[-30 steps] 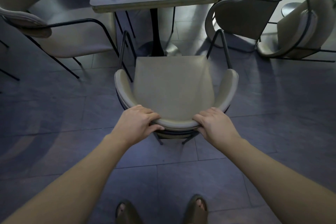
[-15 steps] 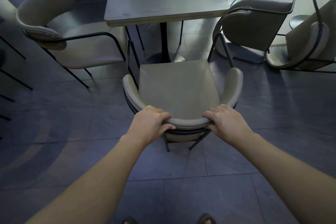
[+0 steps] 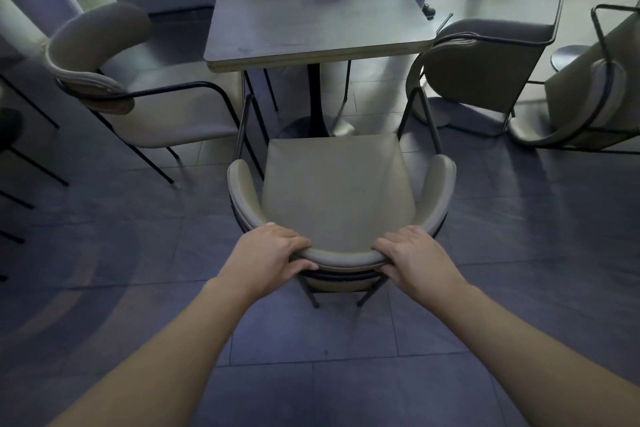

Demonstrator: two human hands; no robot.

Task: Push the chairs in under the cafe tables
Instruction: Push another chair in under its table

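Gripping the curved backrest of the chair (image 3: 337,191), the left hand (image 3: 268,253) and right hand (image 3: 414,258) each wrap fingers over its top edge, thumbs beneath. The chair stands on the tiled floor (image 3: 311,392), facing the table (image 3: 311,10), its seat front just short of the table edge.

No text, label, brand, number or sign can be read on anything here, neither on the furniture nor the walls.
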